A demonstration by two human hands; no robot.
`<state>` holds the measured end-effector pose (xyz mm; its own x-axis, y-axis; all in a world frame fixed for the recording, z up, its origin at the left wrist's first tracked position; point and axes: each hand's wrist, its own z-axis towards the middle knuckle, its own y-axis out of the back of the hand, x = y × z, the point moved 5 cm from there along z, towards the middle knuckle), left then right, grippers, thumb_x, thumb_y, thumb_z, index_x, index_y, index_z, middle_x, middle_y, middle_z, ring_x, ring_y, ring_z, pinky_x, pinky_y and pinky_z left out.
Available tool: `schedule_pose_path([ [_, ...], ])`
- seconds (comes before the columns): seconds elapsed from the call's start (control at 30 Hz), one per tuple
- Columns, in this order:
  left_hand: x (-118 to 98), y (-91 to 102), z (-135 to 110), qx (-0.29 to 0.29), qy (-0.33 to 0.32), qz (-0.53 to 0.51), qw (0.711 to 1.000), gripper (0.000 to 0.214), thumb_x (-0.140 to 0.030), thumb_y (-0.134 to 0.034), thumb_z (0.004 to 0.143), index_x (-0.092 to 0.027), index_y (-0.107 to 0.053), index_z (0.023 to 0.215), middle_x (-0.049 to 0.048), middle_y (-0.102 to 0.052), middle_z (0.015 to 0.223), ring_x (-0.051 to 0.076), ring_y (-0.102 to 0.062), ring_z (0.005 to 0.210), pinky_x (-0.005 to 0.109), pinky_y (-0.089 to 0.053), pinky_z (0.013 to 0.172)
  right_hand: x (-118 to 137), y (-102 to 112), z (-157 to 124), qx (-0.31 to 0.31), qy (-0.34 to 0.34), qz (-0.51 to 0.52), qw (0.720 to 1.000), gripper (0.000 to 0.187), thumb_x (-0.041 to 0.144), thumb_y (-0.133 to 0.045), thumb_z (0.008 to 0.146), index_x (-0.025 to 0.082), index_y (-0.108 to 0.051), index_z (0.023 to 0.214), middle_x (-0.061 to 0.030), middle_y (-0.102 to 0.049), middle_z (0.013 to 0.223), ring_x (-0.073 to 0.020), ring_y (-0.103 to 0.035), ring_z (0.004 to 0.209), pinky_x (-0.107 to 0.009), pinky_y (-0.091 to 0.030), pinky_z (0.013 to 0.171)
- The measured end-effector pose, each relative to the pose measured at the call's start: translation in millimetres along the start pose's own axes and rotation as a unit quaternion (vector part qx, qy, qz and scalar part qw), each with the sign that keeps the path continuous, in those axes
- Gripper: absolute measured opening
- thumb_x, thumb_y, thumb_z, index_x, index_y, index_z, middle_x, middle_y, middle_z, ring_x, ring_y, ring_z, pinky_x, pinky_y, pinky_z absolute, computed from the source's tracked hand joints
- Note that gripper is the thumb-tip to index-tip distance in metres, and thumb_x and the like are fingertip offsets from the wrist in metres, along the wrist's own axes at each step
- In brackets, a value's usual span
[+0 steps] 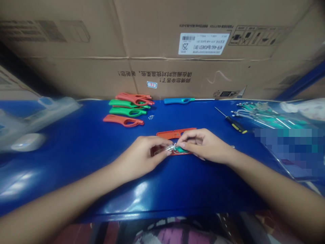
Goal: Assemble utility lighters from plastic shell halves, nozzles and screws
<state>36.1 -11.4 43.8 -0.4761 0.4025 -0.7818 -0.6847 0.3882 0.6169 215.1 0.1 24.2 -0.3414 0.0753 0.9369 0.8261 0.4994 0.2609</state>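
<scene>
Between my hands is a small lighter insert (170, 148) with a clear and metallic body and thin white wires. My left hand (142, 154) holds it between thumb and fingers, hiding its left end. At its other end, the thumb and index finger of my right hand (207, 145) pinch a green piece (180, 149). Both hands are over one orange-red shell half (185, 153), mostly covered by fingers. Just behind lies another orange shell half (167, 135), its inner side facing up. Several small screws (151, 117) lie farther back.
Orange and green lighter handles (124, 120) are piled at the back left. A blue lighter (177, 101) lies by the cardboard (152, 44). At right are a screwdriver (236, 125) and green lighter inserts with metal rods (269, 115). A white rounded object (28, 142) sits left.
</scene>
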Motion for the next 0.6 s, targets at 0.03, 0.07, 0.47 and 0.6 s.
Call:
schedule_pose_path([
  [0.03, 0.6, -0.1, 0.1, 0.001, 0.001, -0.002, 1.000, 0.021, -0.026, -0.064, 0.091, -0.020, -0.075, 0.108, 0.0020, -0.076, 0.090, 0.012, -0.064, 0.068, 0.023, -0.050, 0.064, 0.5, -0.2, -0.1, 0.001, 0.002, -0.001, 1.000, 0.026, 0.040, -0.068, 0.087, 0.014, -0.069, 0.091, 0.0012, -0.061, 0.067, -0.0029, -0.042, 0.042, -0.017, -0.033, 0.037],
  [0.07, 1.2, -0.2, 0.2, 0.001, 0.002, -0.004, 1.000, 0.021, -0.027, -0.063, 0.092, -0.020, -0.076, 0.107, 0.0022, -0.076, 0.090, 0.012, -0.064, 0.069, 0.023, -0.050, 0.063, 1.0, -0.3, -0.1, 0.001, 0.005, -0.003, 1.000, 0.026, 0.039, -0.068, 0.087, 0.014, -0.069, 0.091, 0.0012, -0.062, 0.067, -0.0029, -0.042, 0.042, -0.017, -0.032, 0.038],
  [0.47, -0.2, 0.9, -1.0, -0.003, -0.021, 0.014, 1.000, 0.021, -0.024, -0.063, 0.093, -0.022, -0.075, 0.110, 0.0008, -0.076, 0.092, 0.012, -0.064, 0.070, 0.023, -0.049, 0.065, -0.9, -0.1, -0.2, 0.003, 0.006, -0.013, 1.000, 0.026, 0.039, -0.068, 0.088, 0.014, -0.068, 0.091, 0.0034, -0.059, 0.062, -0.0033, -0.040, 0.041, -0.020, -0.029, 0.040],
  [0.6, 0.6, -0.1, -1.1, -0.002, -0.025, 0.020, 0.999, 0.022, -0.024, -0.063, 0.093, -0.022, -0.075, 0.110, 0.0013, -0.076, 0.093, 0.013, -0.065, 0.071, 0.023, -0.050, 0.066, 1.0, -0.7, 0.1, 0.003, 0.015, -0.020, 1.000, 0.027, 0.040, -0.068, 0.087, 0.013, -0.068, 0.091, 0.0027, -0.060, 0.064, -0.0034, -0.039, 0.043, -0.020, -0.029, 0.041],
])
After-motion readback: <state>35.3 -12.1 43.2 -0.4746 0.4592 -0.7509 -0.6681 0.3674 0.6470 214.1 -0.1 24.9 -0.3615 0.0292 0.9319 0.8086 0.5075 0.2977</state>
